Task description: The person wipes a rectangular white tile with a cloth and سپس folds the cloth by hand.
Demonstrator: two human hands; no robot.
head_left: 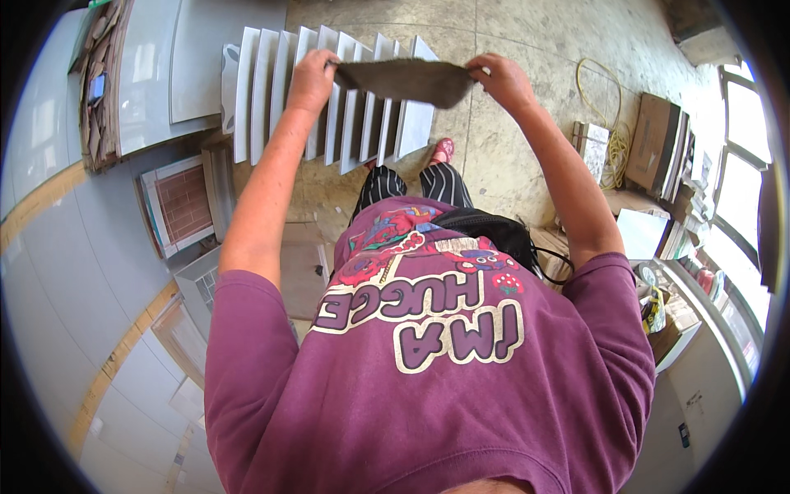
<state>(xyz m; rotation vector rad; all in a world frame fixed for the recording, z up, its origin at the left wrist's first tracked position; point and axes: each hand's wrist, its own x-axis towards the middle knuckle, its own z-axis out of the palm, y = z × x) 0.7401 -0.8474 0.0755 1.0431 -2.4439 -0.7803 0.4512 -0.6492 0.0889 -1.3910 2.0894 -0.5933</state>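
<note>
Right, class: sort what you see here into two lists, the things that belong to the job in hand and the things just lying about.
In use:
left hand
right hand
grey cloth, stretched between both hands
row of white tiles standing on edge just beyond the cloth

Lying about:
yellow cable coiled on the floor
cardboard box by the window
framed brick-pattern panel
black bag at the waist
</note>
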